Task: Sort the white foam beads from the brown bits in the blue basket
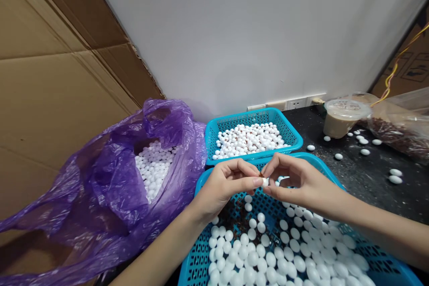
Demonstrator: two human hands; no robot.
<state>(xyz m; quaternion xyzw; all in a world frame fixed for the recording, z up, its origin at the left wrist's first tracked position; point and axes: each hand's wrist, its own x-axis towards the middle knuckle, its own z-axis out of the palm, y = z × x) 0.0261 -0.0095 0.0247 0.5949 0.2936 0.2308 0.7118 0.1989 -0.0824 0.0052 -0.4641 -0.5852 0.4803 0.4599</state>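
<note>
Above the near blue basket (323, 165), my left hand (231, 181) and my right hand (295, 178) meet fingertip to fingertip. Between them they pinch a small white ball (264, 182) with a reddish-brown bit at its top. Many white egg-shaped balls (253, 258) lie in that basket, with dark reddish-brown crumbs (234, 219) among them. Just behind stands a smaller blue basket (295, 143), holding many white balls with reddish specks (250, 138).
An open purple plastic bag (114, 174) with white balls stands at the left, beside cardboard (50, 89). On the black table (355, 183) at the right are loose white balls, a lidded cup (340, 120) and a clear bag of reddish-brown material (398, 136).
</note>
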